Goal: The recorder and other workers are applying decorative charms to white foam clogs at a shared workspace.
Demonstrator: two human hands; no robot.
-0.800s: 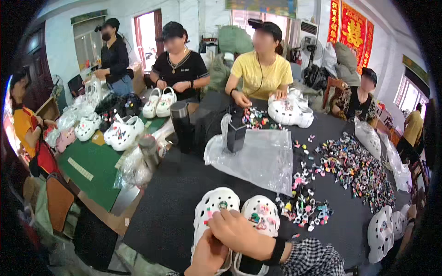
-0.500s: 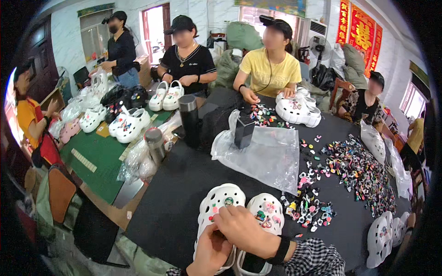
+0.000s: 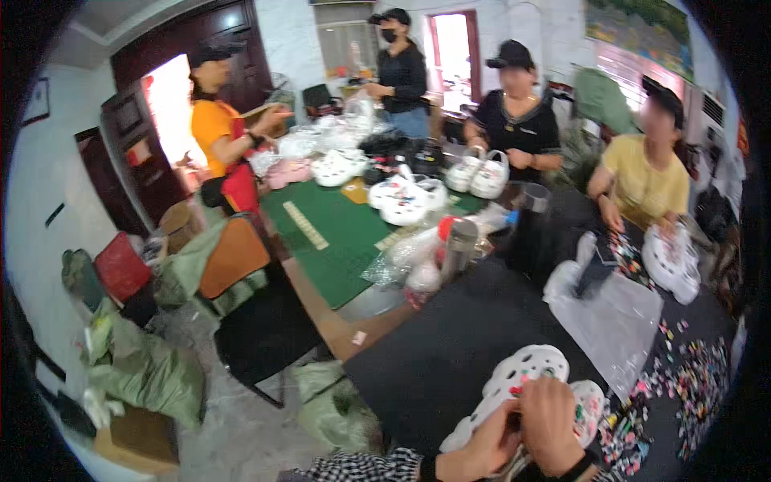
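Note:
A white clog (image 3: 526, 371) with colourful shoe charms on its top lies near the front edge of the black table. My left hand (image 3: 488, 443) is closed at its opening, fingertips hidden behind the other hand. Bent over the same clog, my right hand (image 3: 550, 418) has its fingers pinched together; whatever is between them is hidden. A second white clog (image 3: 593, 398) with pink and green charms sits just right of my right hand, partly covered by it. The picture is somewhat blurred.
Loose shoe charms (image 3: 699, 394) are heaped at the right. Beyond my hands lie a clear plastic bag (image 3: 610, 321) and a dark tumbler (image 3: 530, 217). A green-topped table (image 3: 321, 265) holds more clogs (image 3: 405, 199). Several people stand or sit around; a black chair (image 3: 265, 337) stands left.
The view has swung left, so the table and clogs appear further right and more of the room's left side shows. Both hands stay together over the same clog.

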